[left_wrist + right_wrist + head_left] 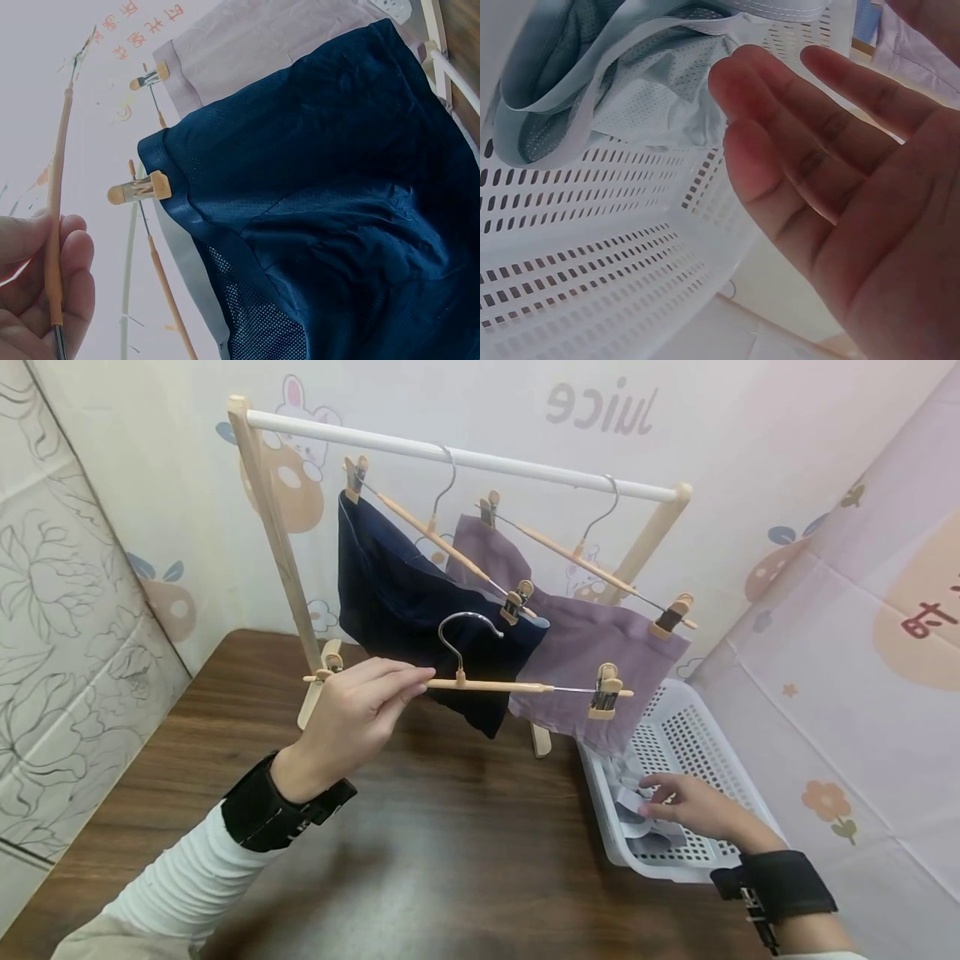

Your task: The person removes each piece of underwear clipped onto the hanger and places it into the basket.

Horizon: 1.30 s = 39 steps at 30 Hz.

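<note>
My left hand (356, 718) pinches a wooden clip hanger (495, 685) by its bar, left of the hook. The hanger is held level in front of the rack, its clips bare. Over the white basket (603, 810), my right hand (693, 806) has its fingers reaching toward a pale grey garment (656, 839). In the right wrist view the fingers (754, 165) are loosely extended beside the cloth (649, 97), not curled round it. Navy shorts (412, 593) and mauve shorts (585, 639) hang behind the left hand, clipped to two hangers.
A small rack with a white rail (525, 464) and wooden legs stands on the dark wooden table (450, 860). The basket sits at its right, near a printed wall sheet (862, 693). The mauve shorts hang down over the basket's left rear edge.
</note>
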Tool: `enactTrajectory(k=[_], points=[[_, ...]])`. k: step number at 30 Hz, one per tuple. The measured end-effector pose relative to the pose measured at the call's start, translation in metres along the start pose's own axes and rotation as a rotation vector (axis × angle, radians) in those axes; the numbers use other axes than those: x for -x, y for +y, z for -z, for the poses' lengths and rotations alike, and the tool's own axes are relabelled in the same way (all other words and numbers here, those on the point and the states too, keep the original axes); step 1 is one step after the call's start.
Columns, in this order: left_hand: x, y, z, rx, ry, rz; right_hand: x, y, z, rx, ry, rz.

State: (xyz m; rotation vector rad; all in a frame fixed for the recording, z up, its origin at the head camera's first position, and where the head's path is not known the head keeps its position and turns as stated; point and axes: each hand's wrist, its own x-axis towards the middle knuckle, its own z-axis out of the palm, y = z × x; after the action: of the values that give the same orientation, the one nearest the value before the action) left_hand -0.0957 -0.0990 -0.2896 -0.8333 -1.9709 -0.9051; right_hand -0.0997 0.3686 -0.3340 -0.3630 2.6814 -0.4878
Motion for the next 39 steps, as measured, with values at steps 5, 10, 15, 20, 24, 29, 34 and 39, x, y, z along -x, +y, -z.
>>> enactTrajectory(k=[5, 10, 15, 20, 24, 29, 34, 39], points=[[0.000, 0.001, 0.001, 0.001, -0.012, 0.007, 0.002, -0.002, 0.001, -0.004, 0.015, 0.003], [0.000, 0.002, 0.002, 0.003, -0.017, 0.012, 0.008, -0.006, 0.006, 0.023, 0.087, -0.001], [0.000, 0.003, 0.003, 0.007, -0.017, 0.015, 0.015, -0.012, 0.013, 0.070, 0.197, 0.046], [-0.001, 0.003, 0.004, 0.008, -0.018, 0.018, 0.022, -0.019, 0.016, 0.067, 0.299, 0.058], [-0.002, 0.004, 0.005, 0.009, -0.020, 0.020, 0.028, -0.021, 0.016, 0.053, 0.362, 0.025], [-0.002, 0.004, 0.005, 0.003, -0.018, 0.024, 0.035, -0.025, 0.016, 0.056, 0.451, 0.026], [0.001, 0.004, 0.006, -0.009, -0.011, 0.031, 0.039, -0.034, 0.016, 0.046, 0.519, 0.073], [0.004, 0.003, 0.006, -0.018, 0.000, 0.027, 0.042, -0.046, 0.016, 0.028, 0.574, 0.120]])
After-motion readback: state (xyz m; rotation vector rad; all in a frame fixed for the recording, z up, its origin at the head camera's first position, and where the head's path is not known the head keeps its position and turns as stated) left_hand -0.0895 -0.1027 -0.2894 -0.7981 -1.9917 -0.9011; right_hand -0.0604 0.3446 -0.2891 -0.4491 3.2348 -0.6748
